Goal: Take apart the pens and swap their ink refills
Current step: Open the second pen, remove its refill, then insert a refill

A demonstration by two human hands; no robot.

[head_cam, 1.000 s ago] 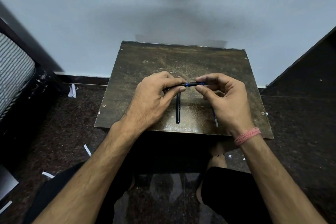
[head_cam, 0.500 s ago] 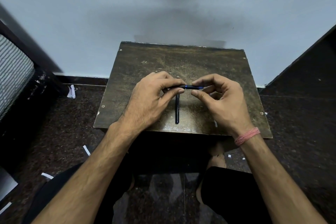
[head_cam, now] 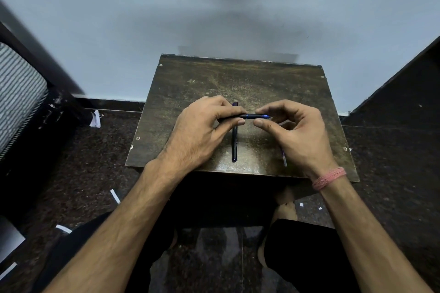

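I hold a dark pen with a blue front section (head_cam: 252, 116) level above the small wooden table (head_cam: 197, 76). My left hand (head_cam: 204, 131) grips its barrel between thumb and fingers. My right hand (head_cam: 295, 131) pinches the blue tip end with thumb and index finger. A second dark pen (head_cam: 235, 143) lies on the table beneath, pointing toward me, its far end showing behind my left fingers. A thin refill (head_cam: 284, 159) lies on the table, mostly hidden under my right hand.
The table stands against a pale wall on a dark speckled floor. Paper scraps (head_cam: 114, 196) lie on the floor to the left. A striped chair back (head_cam: 19, 93) is at the far left. My knees are just below the table's front edge.
My hands stay on the held pen. The right fingers shifted along the blue tip, first inward, then back outward, exposing the tip. The pen on the table has not moved.
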